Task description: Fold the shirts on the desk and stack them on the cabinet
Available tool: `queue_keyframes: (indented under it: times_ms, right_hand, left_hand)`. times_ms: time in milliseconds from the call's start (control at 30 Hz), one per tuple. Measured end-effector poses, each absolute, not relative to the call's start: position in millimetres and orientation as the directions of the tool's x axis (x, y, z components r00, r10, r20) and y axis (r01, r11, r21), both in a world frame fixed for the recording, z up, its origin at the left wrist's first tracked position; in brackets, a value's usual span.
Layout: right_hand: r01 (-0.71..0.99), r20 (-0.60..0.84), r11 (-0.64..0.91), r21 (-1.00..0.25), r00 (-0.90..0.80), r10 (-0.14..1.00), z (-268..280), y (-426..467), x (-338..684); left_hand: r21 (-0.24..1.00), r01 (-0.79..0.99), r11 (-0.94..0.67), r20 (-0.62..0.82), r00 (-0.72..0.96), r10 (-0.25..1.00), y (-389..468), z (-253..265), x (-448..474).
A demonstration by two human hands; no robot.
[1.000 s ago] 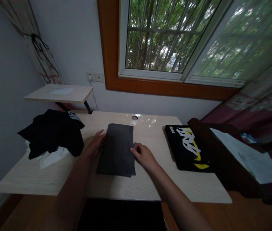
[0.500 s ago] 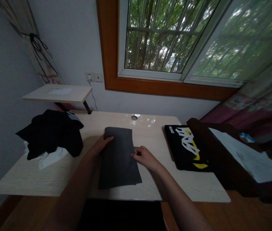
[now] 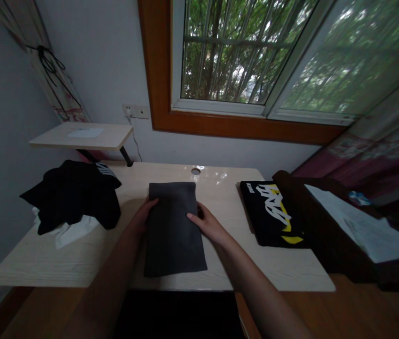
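A dark gray folded cloth [image 3: 175, 238] is held by both hands at the middle of a pale wood-grain desk [image 3: 273, 273], its sides gripped opposite one another. By the left hand [image 3: 144, 215], the left edge is pinched, the thumb laid on top and the fingers mostly hidden past the side. By the right hand [image 3: 211, 225], the right edge is clasped in a narrow curl, the thumb pressed on the upper face. Large white and yellow lettering is carried on a folded black garment [image 3: 251, 212] at right, with a smaller white line printed near its corner; in the dim light, neither can be read with confidence. White stripes are shown on a crumpled black garment [image 3: 75, 195] at left, bunched over a white cloth [image 3: 75, 231]. Faint marks are borne by a paper sheet [image 3: 85, 133] on the raised shelf [image 3: 53, 136].
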State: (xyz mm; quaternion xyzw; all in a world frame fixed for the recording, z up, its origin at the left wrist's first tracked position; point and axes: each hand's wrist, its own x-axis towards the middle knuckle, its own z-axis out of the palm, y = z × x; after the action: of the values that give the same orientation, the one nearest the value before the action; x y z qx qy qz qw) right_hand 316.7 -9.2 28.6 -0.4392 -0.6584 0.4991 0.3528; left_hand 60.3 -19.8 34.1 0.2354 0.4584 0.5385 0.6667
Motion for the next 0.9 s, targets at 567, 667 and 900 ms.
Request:
queue_keyframes:
  times_ms: [567, 667, 900]
  right_hand:
    - [-0.292, -0.205, -0.332, -0.897, -0.393, 0.897, 41, -27, 304]
    - [-0.268, -0.209, -0.301, -0.915, -0.323, 0.923, 52, -23, 320]
    - [-0.074, -0.192, -0.203, -0.976, -0.140, 0.971, 99, 1, 396]
  left_hand:
    - [0.698, -0.620, 0.359, -0.359, 0.131, 0.924, -17, 32, 67]
    - [0.711, -0.662, 0.238, -0.184, 0.151, 0.971, -14, 24, 68]
    - [0.729, -0.661, 0.177, -0.085, 0.170, 0.982, -11, 11, 65]
